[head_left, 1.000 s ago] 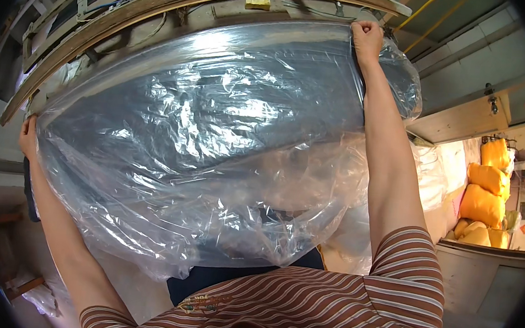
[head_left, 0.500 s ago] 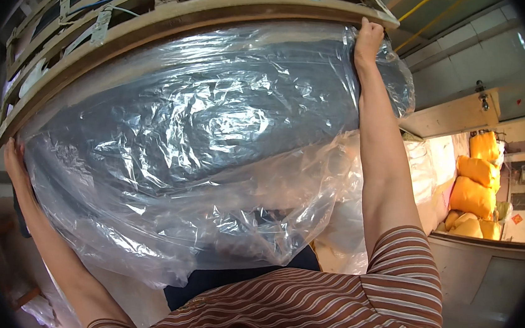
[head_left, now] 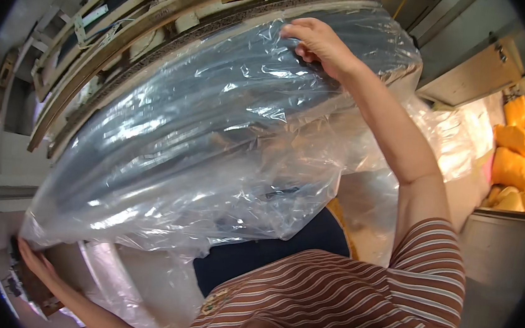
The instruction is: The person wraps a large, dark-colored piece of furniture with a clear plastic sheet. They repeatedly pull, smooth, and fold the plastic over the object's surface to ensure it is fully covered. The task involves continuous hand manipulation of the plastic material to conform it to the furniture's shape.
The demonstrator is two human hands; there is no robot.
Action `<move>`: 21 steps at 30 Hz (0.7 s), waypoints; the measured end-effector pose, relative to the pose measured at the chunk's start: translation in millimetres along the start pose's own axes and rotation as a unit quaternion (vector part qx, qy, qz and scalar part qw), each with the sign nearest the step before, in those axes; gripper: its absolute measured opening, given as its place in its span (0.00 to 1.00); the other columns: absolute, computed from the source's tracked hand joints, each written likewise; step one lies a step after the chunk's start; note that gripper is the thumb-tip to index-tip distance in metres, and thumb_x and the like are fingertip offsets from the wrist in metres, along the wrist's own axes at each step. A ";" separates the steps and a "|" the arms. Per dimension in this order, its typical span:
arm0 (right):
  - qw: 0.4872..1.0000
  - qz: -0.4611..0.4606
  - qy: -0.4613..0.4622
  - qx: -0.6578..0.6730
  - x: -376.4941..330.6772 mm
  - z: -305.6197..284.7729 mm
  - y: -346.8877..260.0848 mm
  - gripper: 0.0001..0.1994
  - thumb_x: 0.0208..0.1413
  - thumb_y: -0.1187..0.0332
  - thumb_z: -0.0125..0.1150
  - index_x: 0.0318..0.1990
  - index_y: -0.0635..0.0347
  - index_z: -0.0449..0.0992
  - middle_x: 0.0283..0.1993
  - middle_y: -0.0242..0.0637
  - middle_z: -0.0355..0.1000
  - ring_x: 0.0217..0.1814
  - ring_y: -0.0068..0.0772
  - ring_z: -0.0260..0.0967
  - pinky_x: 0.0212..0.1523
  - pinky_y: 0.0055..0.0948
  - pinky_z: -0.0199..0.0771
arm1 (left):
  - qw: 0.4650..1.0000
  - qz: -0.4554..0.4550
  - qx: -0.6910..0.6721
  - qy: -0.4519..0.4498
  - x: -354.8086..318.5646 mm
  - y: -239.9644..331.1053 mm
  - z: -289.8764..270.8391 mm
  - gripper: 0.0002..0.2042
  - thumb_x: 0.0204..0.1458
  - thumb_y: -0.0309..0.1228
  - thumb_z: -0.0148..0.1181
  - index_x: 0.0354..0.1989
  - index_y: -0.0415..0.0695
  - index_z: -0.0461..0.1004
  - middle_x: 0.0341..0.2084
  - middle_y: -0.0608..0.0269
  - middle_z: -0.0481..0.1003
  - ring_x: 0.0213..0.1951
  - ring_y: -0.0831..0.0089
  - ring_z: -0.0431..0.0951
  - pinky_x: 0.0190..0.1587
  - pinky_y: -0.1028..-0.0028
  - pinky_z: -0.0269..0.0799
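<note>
A large clear plastic sheet (head_left: 169, 156) lies over a long bluish-grey surface that shows through it, with wrinkles and glare across it. At the lower left the sheet narrows to a corner, and my left hand (head_left: 35, 261) is closed there on its edge; part of the grip is hard to make out. My right hand (head_left: 323, 46) is over the upper right part of the sheet, fingers loosely bent and apart, nothing in them. Beyond the sheet runs a wooden frame (head_left: 143, 25) with slats, metal brackets and wires; neither hand touches it.
Stacked yellow-orange bundles (head_left: 514, 156) stand at the far right beside a wooden board (head_left: 470, 76). More crumpled clear plastic (head_left: 458, 140) spreads toward them. A small dark piece of equipment (head_left: 24, 277) is beside my left hand. The sheet's near edge hangs by my dark trousers (head_left: 267, 255).
Both hands have left the wooden frame's rail. My left hand has moved down toward me, drawing the sheet's corner along; my right hand has come left and lower, and its fingers have opened.
</note>
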State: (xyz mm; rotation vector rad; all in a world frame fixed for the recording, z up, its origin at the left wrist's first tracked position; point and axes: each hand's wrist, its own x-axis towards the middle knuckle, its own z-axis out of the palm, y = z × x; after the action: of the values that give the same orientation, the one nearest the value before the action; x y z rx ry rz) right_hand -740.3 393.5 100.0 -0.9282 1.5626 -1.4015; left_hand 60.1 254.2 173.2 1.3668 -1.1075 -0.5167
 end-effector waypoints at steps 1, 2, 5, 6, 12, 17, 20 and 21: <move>0.998 0.008 -0.052 -0.044 -1.7 1.0 -0.8 0.18 0.53 0.60 0.60 0.45 0.66 0.71 0.28 0.26 0.69 0.24 0.14 0.55 0.22 0.15 0.56 | 1.000 -0.008 -0.018 0.014 -18.6 -0.2 -12.7 0.23 0.58 0.41 0.53 0.58 0.40 0.65 0.59 0.58 0.62 0.60 0.67 0.60 0.63 0.68 0.51; 0.997 0.013 -0.044 -0.067 -1.4 3.8 2.7 0.15 0.52 0.62 0.61 0.42 0.63 0.73 0.29 0.25 0.70 0.22 0.13 0.54 0.21 0.14 0.55 | 1.000 -0.006 -0.002 -0.004 -30.0 -5.0 -29.8 0.23 0.58 0.42 0.53 0.57 0.40 0.66 0.56 0.59 0.65 0.57 0.68 0.63 0.61 0.69 0.54; 0.995 -0.041 -0.051 -0.075 -9.2 14.5 6.0 0.13 0.53 0.64 0.60 0.41 0.62 0.74 0.27 0.24 0.70 0.23 0.13 0.55 0.23 0.15 0.57 | 0.990 -0.095 0.108 0.013 -69.7 -6.5 -73.0 0.19 0.57 0.40 0.56 0.51 0.40 0.71 0.44 0.64 0.72 0.46 0.72 0.70 0.50 0.73 0.64; 0.992 -0.078 -0.052 -0.081 -12.2 16.0 7.4 0.11 0.52 0.65 0.60 0.40 0.62 0.74 0.26 0.24 0.70 0.24 0.13 0.57 0.25 0.16 0.59 | 0.981 -0.047 0.185 -0.016 -74.3 -17.8 -96.8 0.16 0.56 0.38 0.57 0.47 0.40 0.72 0.40 0.67 0.72 0.42 0.73 0.70 0.46 0.74 0.66; 0.967 -0.199 0.000 -0.157 -43.6 8.3 13.7 0.15 0.48 0.70 0.60 0.44 0.63 0.73 0.21 0.28 0.68 0.25 0.19 0.64 0.31 0.22 0.66 | 0.772 0.245 0.544 -0.219 -111.3 21.3 40.0 0.13 0.45 0.27 0.62 0.40 0.37 0.74 0.37 0.51 0.72 0.42 0.55 0.72 0.46 0.63 0.67; 0.955 -0.210 0.009 -0.211 -65.7 4.3 3.7 0.20 0.50 0.71 0.59 0.52 0.65 0.66 0.21 0.25 0.62 0.25 0.16 0.58 0.29 0.19 0.62 | 0.829 0.370 0.199 -0.368 -242.7 125.7 307.0 0.08 0.53 0.22 0.57 0.40 0.39 0.77 0.40 0.58 0.74 0.45 0.69 0.73 0.49 0.74 0.67; 0.959 -0.209 -0.002 -0.192 -74.3 1.0 -4.2 0.21 0.49 0.71 0.60 0.51 0.65 0.66 0.21 0.27 0.64 0.25 0.19 0.61 0.29 0.21 0.63 | 0.774 0.447 0.081 -0.441 -312.7 170.1 404.9 0.10 0.49 0.26 0.62 0.41 0.42 0.78 0.38 0.57 0.74 0.43 0.65 0.74 0.46 0.71 0.68; 0.959 -0.213 0.001 -0.188 -75.6 -1.3 -4.8 0.21 0.48 0.71 0.60 0.51 0.65 0.66 0.20 0.29 0.66 0.24 0.21 0.63 0.28 0.23 0.64 | 0.753 0.484 0.040 -0.445 -329.2 177.3 435.5 0.12 0.47 0.29 0.64 0.41 0.43 0.78 0.38 0.57 0.74 0.42 0.62 0.74 0.45 0.68 0.68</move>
State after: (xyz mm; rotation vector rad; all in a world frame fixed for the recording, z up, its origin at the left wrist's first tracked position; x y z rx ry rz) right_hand -711.9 462.7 112.3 -1.5686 1.7330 -1.4061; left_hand -506.4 345.9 164.4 0.3622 -2.4246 -0.3080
